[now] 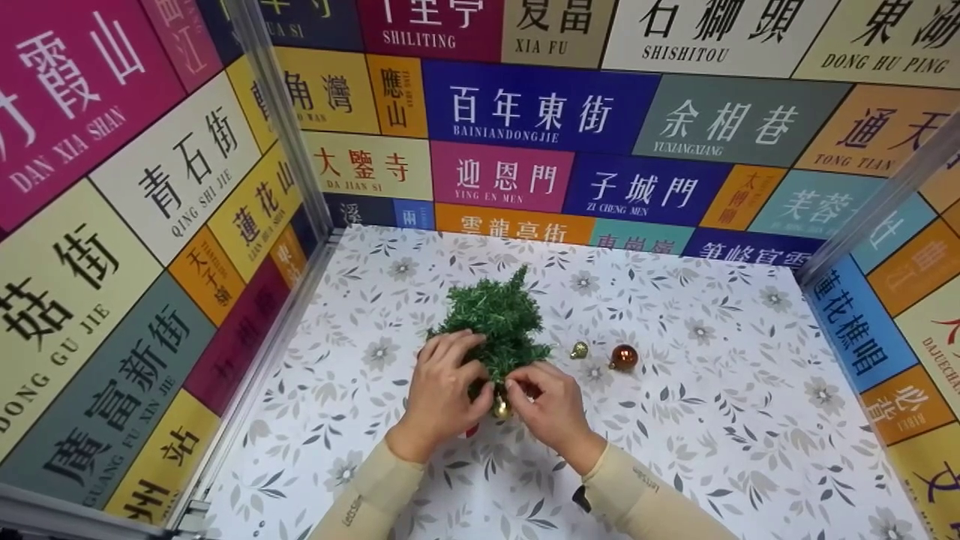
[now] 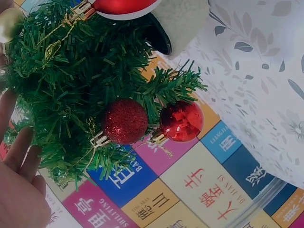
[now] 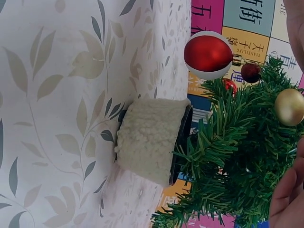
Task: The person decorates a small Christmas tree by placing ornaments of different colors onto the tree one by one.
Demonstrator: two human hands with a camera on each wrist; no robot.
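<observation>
A small green artificial Christmas tree (image 1: 495, 315) stands in front of me, its pale fleecy base (image 3: 151, 140) showing in the right wrist view. At the tree's near side a shiny gold ball ornament (image 1: 502, 407) hangs between my hands. My left hand (image 1: 442, 386) reaches in from the left, thumb and forefinger pinching at the ornament's top. From the other side my right hand (image 1: 553, 401) pinches there too. The ornament's loop is hidden by the fingers. A glittery red ball (image 2: 125, 121), a shiny red ball (image 2: 181, 121) and a red-and-white ball (image 3: 208, 54) hang on the tree.
On the floral-patterned table (image 1: 675, 427), a small gold ball (image 1: 579, 350) and a copper-brown ball (image 1: 624, 357) lie right of the tree. Panels with coloured street-name signs (image 1: 532, 105) surround the back and sides, framed by metal posts (image 1: 289, 120).
</observation>
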